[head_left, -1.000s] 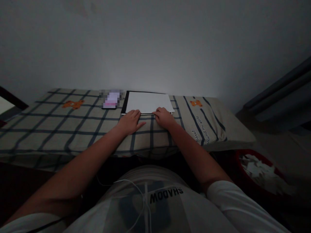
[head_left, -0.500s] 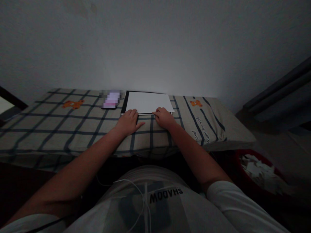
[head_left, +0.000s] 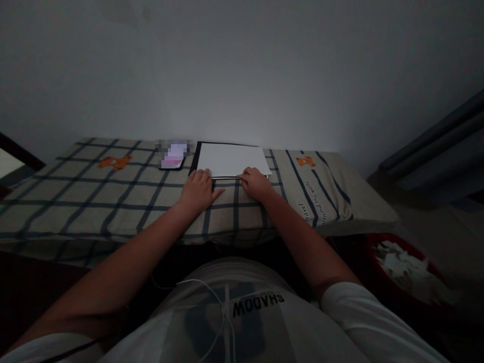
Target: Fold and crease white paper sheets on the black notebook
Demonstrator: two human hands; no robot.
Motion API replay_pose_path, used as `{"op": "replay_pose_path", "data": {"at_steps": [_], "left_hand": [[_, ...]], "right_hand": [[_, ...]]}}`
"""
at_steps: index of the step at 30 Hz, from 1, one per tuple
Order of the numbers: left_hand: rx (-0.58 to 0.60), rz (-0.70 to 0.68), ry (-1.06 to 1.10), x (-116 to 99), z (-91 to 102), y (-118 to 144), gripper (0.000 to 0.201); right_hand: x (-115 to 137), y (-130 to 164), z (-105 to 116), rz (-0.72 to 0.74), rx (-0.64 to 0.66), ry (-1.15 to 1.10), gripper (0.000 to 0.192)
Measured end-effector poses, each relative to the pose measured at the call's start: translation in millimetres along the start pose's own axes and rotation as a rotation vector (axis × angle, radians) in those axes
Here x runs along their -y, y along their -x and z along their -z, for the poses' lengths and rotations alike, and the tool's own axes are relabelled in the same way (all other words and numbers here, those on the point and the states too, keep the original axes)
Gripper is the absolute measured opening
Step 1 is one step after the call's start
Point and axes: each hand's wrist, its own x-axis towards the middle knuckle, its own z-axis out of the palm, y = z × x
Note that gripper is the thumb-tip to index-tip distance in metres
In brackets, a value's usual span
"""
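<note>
A dark bed frame edge (head_left: pixel 18 151) shows at the far left, beside the checked bedsheet (head_left: pixel 94 196) with dark blue lines and a small orange bear print (head_left: pixel 114 162). Farther along, near the wall, a phone (head_left: pixel 173 156) lies on the sheet with its lit screen blurred out. Just right of it a white sheet of paper (head_left: pixel 230 159) lies flat on a dark board (head_left: pixel 195 157), whose edge shows along the paper's left side.

The left hand (head_left: pixel 198 190) rests palm down on the sheet, fingers spread loosely, with the fingertips touching the paper's near left corner; it grips nothing. The right hand (head_left: pixel 257 184) lies at the paper's near edge with curled fingers; whether it pinches the edge I cannot tell.

Right of the hands, a 2nd bear print (head_left: pixel 305 161) sits on the sheet. At the lower right, a red basin (head_left: pixel 372 247) holds white paper scraps (head_left: pixel 403 267).
</note>
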Motion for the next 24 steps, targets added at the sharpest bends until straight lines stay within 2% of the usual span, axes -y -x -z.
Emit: {"op": "replay_pose_path", "data": {"at_steps": [14, 24], "left_hand": [[-0.018, 0.117, 0.051, 1, 3.0, 8, 0.061], [0.006, 0.12, 0.037, 1, 7.5, 10, 0.061]], "right_hand": [[-2, -1, -2, 0.015, 0.001, 0.015, 0.036], [-3, -1, -4, 0.01, -0.001, 0.01, 0.037]]}}
